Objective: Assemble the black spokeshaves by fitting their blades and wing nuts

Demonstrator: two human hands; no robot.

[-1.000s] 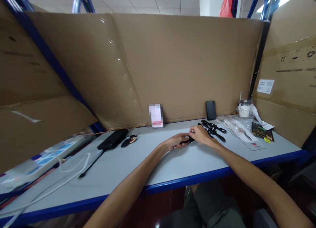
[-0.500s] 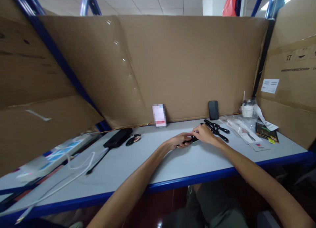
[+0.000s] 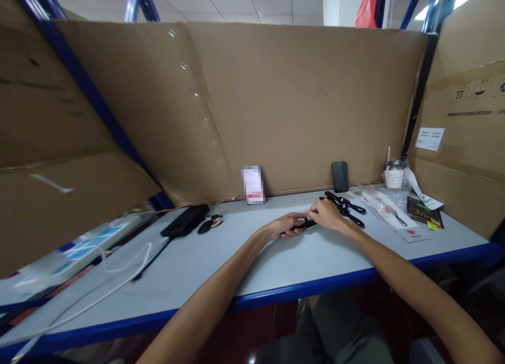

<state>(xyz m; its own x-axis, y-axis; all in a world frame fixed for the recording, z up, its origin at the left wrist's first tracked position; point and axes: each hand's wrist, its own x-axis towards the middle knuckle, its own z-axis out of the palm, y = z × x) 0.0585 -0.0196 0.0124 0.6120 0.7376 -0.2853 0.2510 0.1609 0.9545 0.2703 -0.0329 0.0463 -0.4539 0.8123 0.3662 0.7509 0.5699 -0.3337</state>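
Note:
My left hand (image 3: 291,225) is closed round the black handle of a small tool with a short light-coloured metal part (image 3: 311,224). The tool lies low over the table, and the fingers hide its exact kind. My right hand (image 3: 324,213) is bent over the tool's far end, fingertips pinched close to the left thumb. What the right fingers grip, if anything, is covered. Just beyond the right hand rests a pile of similar black-handled tools (image 3: 349,209).
Clear plastic packaging with cards (image 3: 389,211), a dark packet (image 3: 424,211) and a bagged cup (image 3: 394,175) lie right. A phone (image 3: 340,177) and a blurred white-and-red card (image 3: 253,185) lean on cardboard. Left are a black case (image 3: 185,221), keys (image 3: 209,223) and a white cable (image 3: 94,300).
The view has shifted slightly. Both hands stay at the same spot with the black-handled tool, with only a very small movement of the fingers.

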